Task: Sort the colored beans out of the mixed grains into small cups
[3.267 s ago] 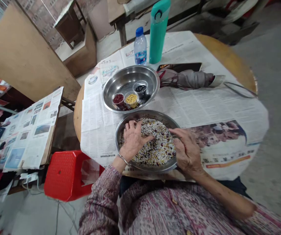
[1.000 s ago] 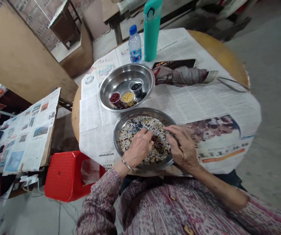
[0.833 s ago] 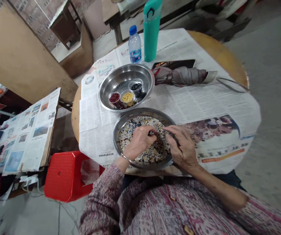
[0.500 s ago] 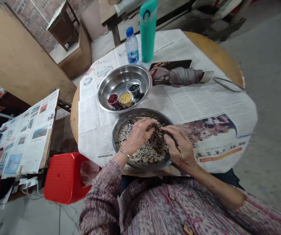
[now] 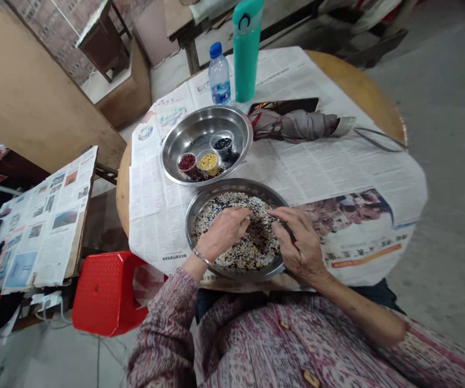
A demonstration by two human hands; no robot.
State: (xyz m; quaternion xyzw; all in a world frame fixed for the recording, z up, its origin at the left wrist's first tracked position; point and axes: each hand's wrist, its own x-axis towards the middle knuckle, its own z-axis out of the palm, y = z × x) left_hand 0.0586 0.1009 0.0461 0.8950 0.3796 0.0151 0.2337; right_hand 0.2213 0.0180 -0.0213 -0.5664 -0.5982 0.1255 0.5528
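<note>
Holding the left hand [image 5: 224, 230], with curled fingers, directly over the mixed grain [image 5: 238, 260] in the round bowl [image 5: 240, 185] at the worktop's [image 5: 364, 86] near edge; cannot tell whether pinching any. Resting the right hand [image 5: 302, 247], with thumb and forefinger parted, by the bowl's right rim, farther from the middle.

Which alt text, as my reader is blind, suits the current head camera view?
A person's left hand is over mixed white, yellow and dark grains in a metal bowl, the right hand at its rim. Beyond it, another metal bowl on newspaper holds three cups of red, yellow and black grains.
</note>
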